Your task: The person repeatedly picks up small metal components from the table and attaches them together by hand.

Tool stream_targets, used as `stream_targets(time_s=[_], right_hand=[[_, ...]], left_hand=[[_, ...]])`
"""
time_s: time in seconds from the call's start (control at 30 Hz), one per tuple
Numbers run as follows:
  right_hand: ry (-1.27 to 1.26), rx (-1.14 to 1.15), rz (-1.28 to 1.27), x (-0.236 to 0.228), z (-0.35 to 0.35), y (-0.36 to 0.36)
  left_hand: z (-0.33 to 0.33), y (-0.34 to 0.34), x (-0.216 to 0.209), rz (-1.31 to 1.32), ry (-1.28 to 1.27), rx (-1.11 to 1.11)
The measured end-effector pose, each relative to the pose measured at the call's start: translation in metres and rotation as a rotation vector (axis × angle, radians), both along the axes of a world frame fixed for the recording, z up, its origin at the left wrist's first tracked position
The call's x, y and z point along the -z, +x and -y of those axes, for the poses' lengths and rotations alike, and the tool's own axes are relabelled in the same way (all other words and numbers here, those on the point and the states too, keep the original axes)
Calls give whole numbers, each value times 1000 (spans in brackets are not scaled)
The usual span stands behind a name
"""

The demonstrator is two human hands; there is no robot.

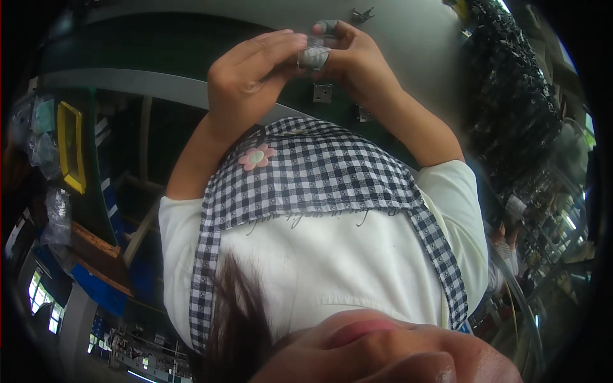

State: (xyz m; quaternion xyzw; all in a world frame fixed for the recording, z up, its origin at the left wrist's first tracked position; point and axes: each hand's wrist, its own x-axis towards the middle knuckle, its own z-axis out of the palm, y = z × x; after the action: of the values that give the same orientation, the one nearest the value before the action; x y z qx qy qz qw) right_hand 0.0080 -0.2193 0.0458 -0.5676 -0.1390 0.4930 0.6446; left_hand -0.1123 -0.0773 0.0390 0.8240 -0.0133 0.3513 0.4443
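Note:
In front of my chest, at the top of the head view, my left hand [252, 67] and my right hand [361, 60] meet around a small shiny part [315, 41], probably metal. Both sets of fingers are closed at it, and they hide most of its shape. Pale wrapping [314, 57] covers what looks like my right thumb, and a grey covering [327, 27] sits on another right fingertip. Below the hands, a square metal plate with holes [322, 93] lies on the green surface. Another small metal piece [364, 113] lies under my right forearm.
A large heap of dark metal parts [511, 96] rises on the right. One loose bracket [363, 14] lies on the grey surface beyond my right hand. At the left are a yellow frame [71, 148], clear plastic bags [45, 153] and a blue box [99, 288].

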Motion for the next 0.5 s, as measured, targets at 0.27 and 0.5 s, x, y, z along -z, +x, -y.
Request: stream_targets(time_s=[0.27,0.5], right_hand=[[40,-248,-150,2,1,3],[103,-136,-38,-4,5,-10]], left_hand=[[3,4,7,-317,-716,249],[17,13,6,-150,151,-31]])
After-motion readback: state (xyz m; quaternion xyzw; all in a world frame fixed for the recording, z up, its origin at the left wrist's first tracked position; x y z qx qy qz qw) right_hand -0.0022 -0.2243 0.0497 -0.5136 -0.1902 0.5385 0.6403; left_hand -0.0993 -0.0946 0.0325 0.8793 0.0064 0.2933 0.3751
